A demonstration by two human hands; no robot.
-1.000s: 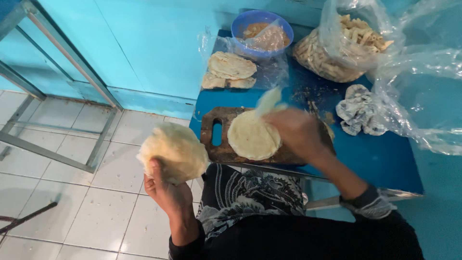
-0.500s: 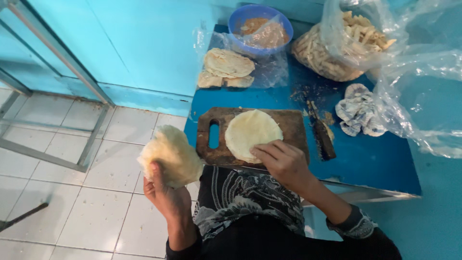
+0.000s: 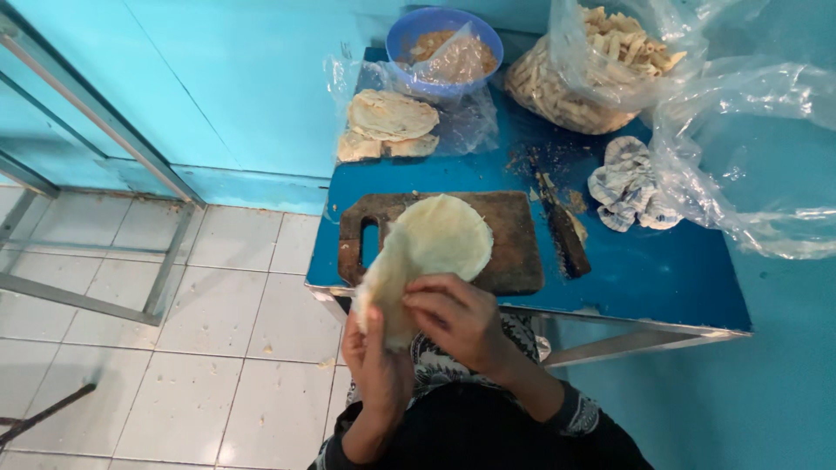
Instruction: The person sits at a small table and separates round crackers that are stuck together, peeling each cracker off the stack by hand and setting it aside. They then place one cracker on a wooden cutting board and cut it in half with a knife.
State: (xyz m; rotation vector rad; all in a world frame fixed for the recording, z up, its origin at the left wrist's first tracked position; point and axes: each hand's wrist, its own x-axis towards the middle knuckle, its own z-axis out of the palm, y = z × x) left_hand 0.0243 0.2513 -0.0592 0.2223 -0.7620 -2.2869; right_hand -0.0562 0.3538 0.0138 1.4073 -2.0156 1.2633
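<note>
**Both hands on the flatbreads**

The left hand [image 3: 376,365] cups a stack of flatbreads [image 3: 387,283] at the table's [image 3: 662,270] near edge — the right hand [image 3: 457,318] pinches the top sheet with curled fingers. Another flatbread [image 3: 444,235] lies flat on the cutting board [image 3: 514,239], beside a knife [image 3: 562,228].

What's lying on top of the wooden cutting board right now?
One round flatbread lies on the cutting board. Its near edge runs under the stack that both hands hold, so that part is hidden.

One cutting board [image 3: 514,248], one blue bowl [image 3: 444,39], one knife [image 3: 562,228], one cloth [image 3: 629,183], perhaps two plastic bags [image 3: 601,70].
</note>
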